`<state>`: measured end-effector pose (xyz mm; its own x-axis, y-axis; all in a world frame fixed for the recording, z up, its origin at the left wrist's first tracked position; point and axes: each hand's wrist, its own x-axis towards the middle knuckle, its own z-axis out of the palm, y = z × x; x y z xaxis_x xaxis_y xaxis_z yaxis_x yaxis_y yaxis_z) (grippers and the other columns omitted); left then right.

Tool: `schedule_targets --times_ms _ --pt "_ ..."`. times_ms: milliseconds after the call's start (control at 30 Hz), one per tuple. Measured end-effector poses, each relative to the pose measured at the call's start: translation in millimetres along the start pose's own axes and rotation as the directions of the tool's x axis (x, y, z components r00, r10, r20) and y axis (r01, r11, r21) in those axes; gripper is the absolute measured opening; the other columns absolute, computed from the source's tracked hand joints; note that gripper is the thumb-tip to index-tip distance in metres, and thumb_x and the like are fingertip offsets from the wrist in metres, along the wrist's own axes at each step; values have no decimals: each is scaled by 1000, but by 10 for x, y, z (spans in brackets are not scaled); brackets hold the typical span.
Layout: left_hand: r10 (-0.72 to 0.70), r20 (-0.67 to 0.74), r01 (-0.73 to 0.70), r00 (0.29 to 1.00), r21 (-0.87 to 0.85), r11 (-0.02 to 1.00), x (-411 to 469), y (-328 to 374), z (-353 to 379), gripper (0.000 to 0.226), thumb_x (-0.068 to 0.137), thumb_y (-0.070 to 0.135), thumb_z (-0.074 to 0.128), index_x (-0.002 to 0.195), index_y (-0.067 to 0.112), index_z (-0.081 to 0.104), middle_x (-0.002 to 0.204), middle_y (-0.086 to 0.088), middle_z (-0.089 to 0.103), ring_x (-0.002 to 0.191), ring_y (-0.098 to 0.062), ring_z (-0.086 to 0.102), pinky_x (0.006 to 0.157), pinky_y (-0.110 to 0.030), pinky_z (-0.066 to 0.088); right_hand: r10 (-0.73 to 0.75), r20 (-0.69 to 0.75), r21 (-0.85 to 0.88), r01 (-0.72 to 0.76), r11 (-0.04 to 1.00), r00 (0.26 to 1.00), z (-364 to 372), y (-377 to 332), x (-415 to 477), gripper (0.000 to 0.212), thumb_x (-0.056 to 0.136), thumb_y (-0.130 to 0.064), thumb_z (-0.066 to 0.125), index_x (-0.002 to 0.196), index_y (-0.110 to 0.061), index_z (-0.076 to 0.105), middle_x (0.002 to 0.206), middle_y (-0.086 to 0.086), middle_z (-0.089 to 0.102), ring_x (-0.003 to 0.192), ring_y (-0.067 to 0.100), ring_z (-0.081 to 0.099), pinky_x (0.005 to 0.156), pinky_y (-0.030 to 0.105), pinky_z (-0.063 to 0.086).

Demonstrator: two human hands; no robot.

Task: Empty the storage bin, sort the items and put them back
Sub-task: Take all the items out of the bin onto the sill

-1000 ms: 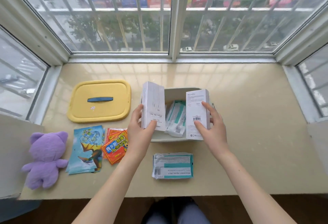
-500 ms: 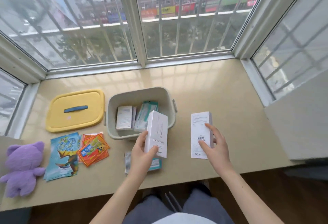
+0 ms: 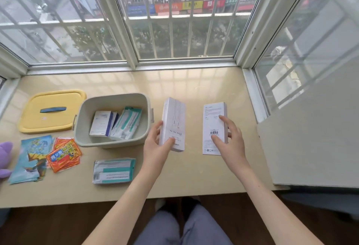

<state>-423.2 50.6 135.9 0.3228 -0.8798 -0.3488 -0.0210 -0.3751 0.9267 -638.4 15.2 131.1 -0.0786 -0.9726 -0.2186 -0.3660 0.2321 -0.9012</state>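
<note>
Storage bin (image 3: pixel 143 100): pale grey-green, lid off, standing on the beige surface (image 3: pixel 194 81) left of centre. Inside it, a white and blue box (image 3: pixel 101 123) leans against a teal-and-white packet (image 3: pixel 126 123); the print on both is too small to read.

Yellow lid (image 3: pixel 50 111): lies flat at 9 o'clock from the bin, blue handle facing up, its edge just beside the bin wall.

Left hand (image 3: pixel 158 147): at 3 o'clock from the bin, thumb on the front and fingers behind the lower end of a tall white box (image 3: pixel 172 124). The box is gripped upright; whether its base touches the surface cannot be told, as the hand covers it.

Right hand (image 3: pixel 230 142): at 3 o'clock from the left hand, fingers spread over a second white box (image 3: pixel 213 126) with a barcode on its face. Thumb on the face, fingers curled round the right edge. The two white boxes stand apart, side by side.

Other items out on the surface: a teal-and-white pack (image 3: pixel 113 171) lying flat at 6 o'clock from the bin; orange sachets (image 3: pixel 65 154) at 7 o'clock, overlapping one another; blue printed packets (image 3: pixel 31 159) touching the left side of the sachets; a purple plush toy (image 3: pixel 4 159) at the far left edge, only partly in view.
</note>
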Motion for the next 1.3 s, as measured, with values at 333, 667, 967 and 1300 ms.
schedule_targets --times_ms 333,667,967,1300 --pt "-142 48 141 989 33 989 737 -818 352 68 71 22 67 135 33 47 121 4 63 102 -7 65 81 -23 52 151 2 -21 -151 988 989 404 889 606 57 87 -15 68 131 -46 49 119 -14 46 103 3 55 91 37 54" --pt "-282 71 287 957 -78 955 1427 -2234 691 58 77 21 69 126 45 48 126 11 61 117 -12 59 100 -44 48 175 53 -91 -170 981 983 1043 2211 1149 61 85 -15 70 128 -52 48 124 -5 52 107 13 59 92 42 54" --pt "-128 12 124 992 174 977 1468 -2574 796 63 88 21 66 142 38 37 132 19 44 119 7 47 99 -23 45 114 73 -216 -95 972 991 1109 2516 1311 63 86 -17 67 135 -48 44 123 -8 50 110 17 56 94 43 51" --pt "-85 -1 80 996 358 930 1516 -2760 774 58 85 29 67 139 36 46 108 11 45 112 -10 44 102 -31 39 47 39 -213 -38 976 998 1071 2602 1321 62 85 -16 72 140 -34 50 124 -9 55 105 6 59 92 25 51"
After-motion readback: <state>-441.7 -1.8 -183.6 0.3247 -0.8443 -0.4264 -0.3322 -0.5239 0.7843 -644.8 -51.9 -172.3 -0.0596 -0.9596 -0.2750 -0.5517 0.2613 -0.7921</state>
